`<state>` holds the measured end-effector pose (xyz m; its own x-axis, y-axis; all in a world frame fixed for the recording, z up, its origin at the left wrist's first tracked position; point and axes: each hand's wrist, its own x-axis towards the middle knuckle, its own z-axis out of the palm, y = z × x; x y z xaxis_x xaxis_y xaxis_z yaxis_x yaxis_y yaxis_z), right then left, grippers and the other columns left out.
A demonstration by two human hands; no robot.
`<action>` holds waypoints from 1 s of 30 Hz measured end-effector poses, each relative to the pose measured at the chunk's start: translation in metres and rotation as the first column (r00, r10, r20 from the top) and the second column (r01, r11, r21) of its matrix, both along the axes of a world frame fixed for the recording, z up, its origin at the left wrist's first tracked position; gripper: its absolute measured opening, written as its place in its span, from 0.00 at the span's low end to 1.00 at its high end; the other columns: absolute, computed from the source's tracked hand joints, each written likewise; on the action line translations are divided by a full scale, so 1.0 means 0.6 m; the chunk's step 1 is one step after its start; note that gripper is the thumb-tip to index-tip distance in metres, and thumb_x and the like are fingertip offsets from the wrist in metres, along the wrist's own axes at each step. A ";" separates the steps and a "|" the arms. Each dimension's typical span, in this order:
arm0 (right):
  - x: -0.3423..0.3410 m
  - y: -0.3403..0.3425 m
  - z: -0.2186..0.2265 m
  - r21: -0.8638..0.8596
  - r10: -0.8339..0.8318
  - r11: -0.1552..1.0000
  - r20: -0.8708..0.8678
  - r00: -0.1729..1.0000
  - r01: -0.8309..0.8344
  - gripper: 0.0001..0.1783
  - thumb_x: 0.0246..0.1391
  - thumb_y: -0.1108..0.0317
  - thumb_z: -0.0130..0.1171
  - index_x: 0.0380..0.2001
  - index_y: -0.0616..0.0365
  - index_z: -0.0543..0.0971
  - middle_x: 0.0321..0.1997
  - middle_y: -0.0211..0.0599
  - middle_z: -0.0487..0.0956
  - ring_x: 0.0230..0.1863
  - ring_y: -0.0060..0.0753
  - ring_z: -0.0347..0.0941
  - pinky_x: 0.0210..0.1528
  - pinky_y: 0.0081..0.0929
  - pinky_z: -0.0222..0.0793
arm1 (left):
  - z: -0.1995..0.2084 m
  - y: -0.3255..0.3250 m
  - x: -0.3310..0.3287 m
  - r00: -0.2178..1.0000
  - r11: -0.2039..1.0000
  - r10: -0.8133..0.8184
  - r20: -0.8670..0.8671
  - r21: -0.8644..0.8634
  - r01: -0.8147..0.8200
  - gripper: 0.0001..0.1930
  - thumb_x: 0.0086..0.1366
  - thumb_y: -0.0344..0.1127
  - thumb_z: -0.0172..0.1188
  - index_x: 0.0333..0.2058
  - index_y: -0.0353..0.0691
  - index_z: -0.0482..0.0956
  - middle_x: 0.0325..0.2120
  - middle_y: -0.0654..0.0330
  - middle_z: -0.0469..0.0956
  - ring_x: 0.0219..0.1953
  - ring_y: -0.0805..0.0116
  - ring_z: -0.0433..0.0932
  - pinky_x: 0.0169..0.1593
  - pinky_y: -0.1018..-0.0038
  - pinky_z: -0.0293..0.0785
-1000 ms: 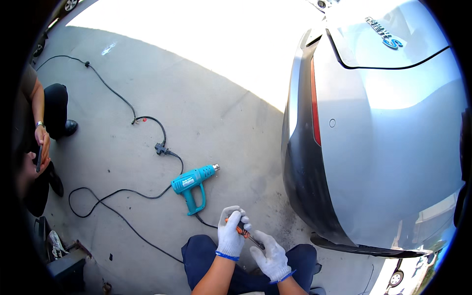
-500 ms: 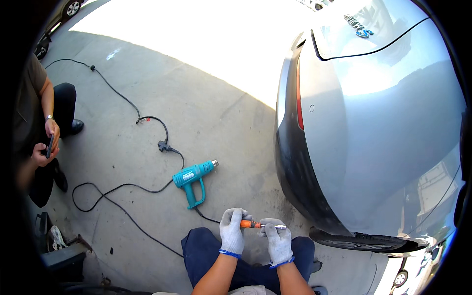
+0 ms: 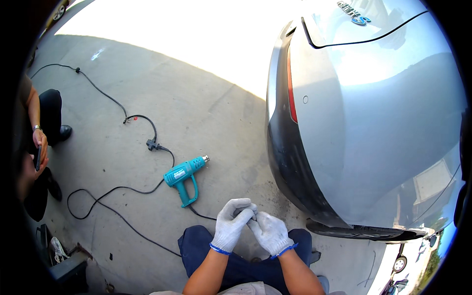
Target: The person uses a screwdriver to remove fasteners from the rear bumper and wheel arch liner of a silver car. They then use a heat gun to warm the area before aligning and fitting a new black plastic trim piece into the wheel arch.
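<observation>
Both hands are gloved in white knit and meet in front of the person's knees. Left hand [image 3: 232,223] is curled, fingers folded over the fingertips of the right hand [image 3: 269,232]. The two are touching. Whether anything sits inside that grip cannot be told; nothing shows between the gloves. Posture reads as squatting or kneeling, dark blue trousers [image 3: 236,255] directly below the hands, which keeps them low and close to the car's rear corner.

Nearest tool: teal heat gun [image 3: 184,177] lying on its side on the concrete floor [image 3: 206,113], just left of the hands, nozzle aimed up and right, away from the knees. Its black cord [image 3: 118,189] loops left across the floor to a plug joint [image 3: 151,144].

Silver car [image 3: 373,128] fills the right, dark bumper edge [image 3: 290,172] near the hands.

Another person [image 3: 37,147] stands at the far left, well apart.
</observation>
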<state>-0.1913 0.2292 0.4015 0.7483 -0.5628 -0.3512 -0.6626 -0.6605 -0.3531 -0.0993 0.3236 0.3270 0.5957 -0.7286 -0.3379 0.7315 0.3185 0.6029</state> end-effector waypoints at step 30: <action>0.012 0.001 -0.010 0.000 0.012 1.000 0.236 0.972 -0.012 0.14 0.65 0.56 0.58 0.43 0.53 0.83 0.44 0.49 0.84 0.46 0.55 0.82 0.45 0.47 0.78 | 0.028 0.008 0.008 0.990 1.000 -0.031 0.139 -0.002 0.031 0.16 0.65 0.18 0.61 0.52 0.31 0.77 0.46 0.50 0.85 0.51 0.64 0.84 0.58 0.70 0.78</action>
<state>-0.1843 0.2299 0.3957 0.8168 -0.5528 -0.1650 -0.5526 -0.6673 -0.4994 -0.0946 0.3284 0.3441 0.6141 -0.7485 -0.2505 0.6500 0.2996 0.6984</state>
